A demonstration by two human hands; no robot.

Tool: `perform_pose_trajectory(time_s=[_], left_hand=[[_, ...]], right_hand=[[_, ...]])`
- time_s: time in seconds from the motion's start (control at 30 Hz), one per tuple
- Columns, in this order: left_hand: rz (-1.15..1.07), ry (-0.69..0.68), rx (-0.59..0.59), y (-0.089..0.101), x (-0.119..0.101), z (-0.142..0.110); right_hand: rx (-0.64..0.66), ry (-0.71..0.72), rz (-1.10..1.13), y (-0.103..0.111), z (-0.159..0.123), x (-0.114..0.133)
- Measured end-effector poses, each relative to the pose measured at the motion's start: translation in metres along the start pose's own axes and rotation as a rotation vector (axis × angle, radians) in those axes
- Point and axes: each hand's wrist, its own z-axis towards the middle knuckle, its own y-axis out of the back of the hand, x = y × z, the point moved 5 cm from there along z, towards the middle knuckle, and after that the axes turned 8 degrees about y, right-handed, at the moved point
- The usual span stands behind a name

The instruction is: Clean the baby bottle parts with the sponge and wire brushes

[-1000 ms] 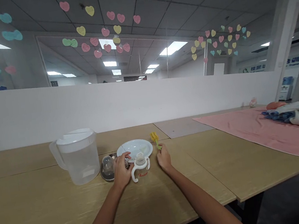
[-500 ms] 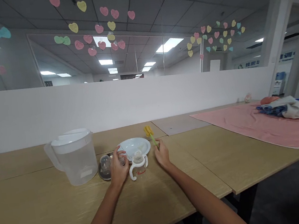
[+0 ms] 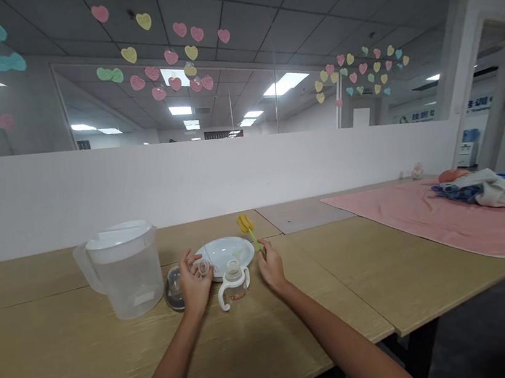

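Observation:
My left hand (image 3: 195, 288) is closed on a small clear round bottle part (image 3: 204, 267), held over the left rim of a white bowl (image 3: 204, 249); a thin tube seems to rise from it. In my right hand (image 3: 271, 267) is a sponge brush (image 3: 246, 224) with a yellow head and green handle, head up and tilted left beside the bowl. Between my hands a clear baby bottle (image 3: 237, 293) with a white two-handled collar stands upright and uncapped. A clear dome cap (image 3: 174, 282) sits on a dark metal tray (image 3: 170, 302), partly hidden by my left hand.
A translucent lidded pitcher (image 3: 129, 279) stands on the wooden table (image 3: 71, 368) to the left. At the right, a pink cloth (image 3: 405, 218) is spread out with a pile of blue and white fabric (image 3: 489, 190) on it. A white wall (image 3: 232, 173) borders the table's back.
My left hand has turned and shifted slightly left, so the clear bottle part now faces me more. The brush has moved slightly left with my right hand. The view has tilted up a little.

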Motion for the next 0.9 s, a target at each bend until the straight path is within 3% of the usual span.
perform_pose_trajectory(time_s=[0.13, 0.27, 0.53, 0.73, 0.9], left_hand=[[-0.178, 0.179, 0.080, -0.004, 0.004, 0.002], [-0.201, 0.259, 0.074, -0.001, -0.001, 0.001], [-0.231, 0.298, 0.098, 0.000, -0.009, 0.000], [-0.126, 0.234, 0.125, 0.000, -0.004, 0.003], [-0.154, 0.211, 0.118, 0.000, 0.002, 0.006]], right_hand=[[0.018, 0.011, -0.010, 0.001, 0.000, 0.003], [-0.006, 0.023, -0.038, 0.005, 0.001, 0.008], [0.050, 0.107, -0.037, 0.011, 0.001, 0.025], [0.221, 0.173, -0.030, 0.002, -0.002, 0.022], [0.222, 0.192, -0.110, 0.005, 0.000, 0.026]])
